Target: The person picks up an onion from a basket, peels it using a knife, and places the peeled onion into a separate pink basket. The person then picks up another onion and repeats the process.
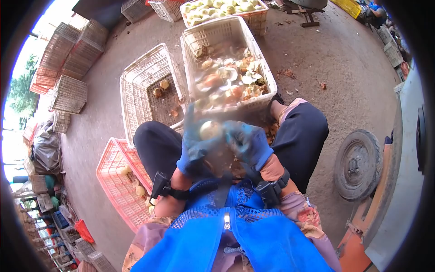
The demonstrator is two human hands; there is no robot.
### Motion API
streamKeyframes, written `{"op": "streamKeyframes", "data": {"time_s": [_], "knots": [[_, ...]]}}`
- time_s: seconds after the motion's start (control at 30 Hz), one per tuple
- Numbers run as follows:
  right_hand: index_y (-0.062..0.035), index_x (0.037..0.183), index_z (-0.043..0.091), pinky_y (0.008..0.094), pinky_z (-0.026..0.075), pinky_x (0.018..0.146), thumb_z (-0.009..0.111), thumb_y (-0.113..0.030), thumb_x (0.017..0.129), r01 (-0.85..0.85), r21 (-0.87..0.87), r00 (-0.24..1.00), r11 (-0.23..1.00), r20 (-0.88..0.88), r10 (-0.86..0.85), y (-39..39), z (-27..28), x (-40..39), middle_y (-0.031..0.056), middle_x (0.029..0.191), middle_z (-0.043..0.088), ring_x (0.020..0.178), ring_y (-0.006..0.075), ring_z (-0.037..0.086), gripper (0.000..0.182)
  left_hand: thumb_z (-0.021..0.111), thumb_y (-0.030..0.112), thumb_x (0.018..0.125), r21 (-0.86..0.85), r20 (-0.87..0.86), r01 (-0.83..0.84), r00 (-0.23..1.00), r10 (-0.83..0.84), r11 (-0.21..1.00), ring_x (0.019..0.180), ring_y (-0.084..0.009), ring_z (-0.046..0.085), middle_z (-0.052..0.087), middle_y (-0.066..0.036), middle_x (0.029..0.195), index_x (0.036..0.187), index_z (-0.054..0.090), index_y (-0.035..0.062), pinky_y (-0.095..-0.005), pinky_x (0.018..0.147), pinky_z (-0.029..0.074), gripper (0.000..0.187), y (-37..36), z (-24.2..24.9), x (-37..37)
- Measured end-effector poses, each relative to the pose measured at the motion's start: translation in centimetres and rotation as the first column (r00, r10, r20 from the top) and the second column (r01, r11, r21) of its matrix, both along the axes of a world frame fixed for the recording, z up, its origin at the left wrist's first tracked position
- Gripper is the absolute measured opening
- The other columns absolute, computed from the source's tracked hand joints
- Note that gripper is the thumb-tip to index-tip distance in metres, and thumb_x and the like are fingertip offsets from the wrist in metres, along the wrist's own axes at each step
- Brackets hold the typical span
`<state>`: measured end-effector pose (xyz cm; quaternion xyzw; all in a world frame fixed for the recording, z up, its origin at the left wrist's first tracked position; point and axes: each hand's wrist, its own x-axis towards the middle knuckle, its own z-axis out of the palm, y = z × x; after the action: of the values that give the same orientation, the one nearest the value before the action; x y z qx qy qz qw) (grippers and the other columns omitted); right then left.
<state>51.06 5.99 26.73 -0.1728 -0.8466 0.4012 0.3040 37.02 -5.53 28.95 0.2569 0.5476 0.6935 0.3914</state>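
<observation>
A pale peeled onion point(210, 130) sits in my left hand point(195, 146), whose gloved fingers close around it. My right hand point(249, 141), in a blue glove too, is right beside the onion with its fingers curled. Motion blur hides what those fingers hold, if anything. Just beyond both hands stands a white plastic crate point(268, 68) with onion skins, peels and cut pieces in it, partly smeared by blur. To its left is another white crate point(129, 97) with a few brown-skinned onions point(164, 84) at the bottom.
A red crate point(113, 181) with several onions stands by my left leg. At the back, a crate point(253, 19) is heaped with peeled onions. Stacked crates point(68, 50) line the left. A wheel point(358, 164) belongs to equipment on the right. Another person point(375, 14) is at the far right.
</observation>
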Motion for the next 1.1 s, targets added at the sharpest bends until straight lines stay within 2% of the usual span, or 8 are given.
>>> {"op": "streamKeyframes", "data": {"time_s": [0.33,0.43,0.63,0.83,0.97,1.0,1.03,1.1], "knots": [[-0.0184,0.096,0.058,0.0427,0.05,0.054,0.07,-0.024,0.078,0.036,0.566,0.888,0.824,0.359,-0.286,-0.5,-1.6,-0.3,0.0089,0.071,0.061,0.071,0.0229,0.068,0.023,0.078,-0.003,0.068,-0.041,-0.033,0.025,0.999,-0.027,0.999,0.095,-0.0214,0.066,0.062,-0.013,0.111,0.159,0.009,0.0084,-0.0326,0.08,0.057,0.115,-0.2,-1.6,-0.5],[-0.0143,0.098,0.06,0.0436,0.052,0.06,0.066,-0.022,0.086,0.14,0.424,0.665,0.895,0.629,-0.402,0.7,-1.2,-0.3,0.0099,0.078,0.065,0.076,0.0257,0.07,0.016,0.078,-0.003,0.067,0.079,-0.095,0.022,0.995,-0.014,0.997,0.095,-0.0201,0.065,0.062,-0.011,0.11,0.157,0.014,0.0062,-0.0317,0.08,0.057,0.111,-0.3,-2.7,-0.5],[-0.0057,0.115,0.066,0.0313,0.052,0.07,0.061,-0.016,0.096,0.059,-0.692,0.998,0.72,0.016,-0.066,1.4,-3.4,0.8,0.0042,0.099,0.069,0.084,0.0126,0.063,0.023,0.078,0.002,0.068,0.099,0.023,0.025,0.999,-0.027,0.995,0.101,-0.0178,0.063,0.062,-0.01,0.115,0.153,0.029,0.0035,-0.0294,0.082,0.056,0.098,-0.3,-1.1,-0.2],[-0.0039,0.12,0.064,0.0179,0.043,0.056,0.058,-0.015,0.098,-0.033,-0.809,0.996,0.587,-0.079,-0.053,0.5,-1.3,0.4,-0.0006,0.087,0.066,0.064,0.0017,0.052,0.025,0.07,0.018,0.084,-0.087,0.175,0.122,0.979,-0.106,0.989,0.107,-0.0237,0.064,0.061,-0.016,0.125,0.146,0.04,0.0007,-0.0335,0.086,0.056,0.071,-0.6,-0.3,-0.5],[-0.0038,0.121,0.063,0.0195,0.043,0.052,0.056,-0.018,0.099,-0.03,-0.858,0.989,0.513,-0.101,-0.111,0.9,-0.7,0.1,0.0016,0.086,0.066,0.058,0.003,0.051,0.027,0.055,0.037,0.1,0.259,0.775,-0.128,0.619,-0.126,0.957,0.107,-0.0354,0.065,0.059,-0.024,0.13,0.141,0.047,0.0042,-0.0397,0.078,0.06,0.053,-1.3,-2.0,-1.6],[-0.0037,0.121,0.062,0.0195,0.043,0.051,0.056,-0.02,0.099,0.021,-0.857,0.992,0.515,-0.045,-0.115,1.1,-0.7,0.0,0.0022,0.085,0.066,0.056,0.0035,0.051,0.028,0.055,0.039,0.1,0.024,0.195,0.019,0.981,-0.023,1.0,0.105,-0.0356,0.066,0.06,-0.024,0.127,0.138,0.05,0.0045,-0.0393,0.076,0.061,0.052,-1.7,-1.8,-1.9],[-0.0037,0.122,0.061,0.0195,0.042,0.05,0.055,-0.021,0.099,0.071,-0.853,0.993,0.517,0.011,-0.119,1.3,-0.9,0.0,0.0028,0.084,0.066,0.054,0.0039,0.051,0.029,0.054,0.042,0.1,-0.259,-0.48,-0.035,0.872,-0.097,0.965,0.103,-0.0358,0.067,0.062,-0.024,0.124,0.136,0.053,0.0049,-0.0388,0.073,0.061,0.051,-2.0,-1.5,-2.3],[-0.0031,0.124,0.06,0.0197,0.042,0.049,0.056,-0.023,0.099,0.039,-0.842,0.996,0.538,-0.009,-0.087,1.0,-1.0,-0.3,0.0025,0.084,0.066,0.054,0.0038,0.05,0.032,0.053,0.046,0.1,-0.217,-0.444,-0.077,0.896,-0.028,0.973,0.097,-0.034,0.068,0.063,-0.023,0.122,0.134,0.054,0.0054,-0.0377,0.068,0.06,0.053,-2.7,-1.5,-3.0]]}}
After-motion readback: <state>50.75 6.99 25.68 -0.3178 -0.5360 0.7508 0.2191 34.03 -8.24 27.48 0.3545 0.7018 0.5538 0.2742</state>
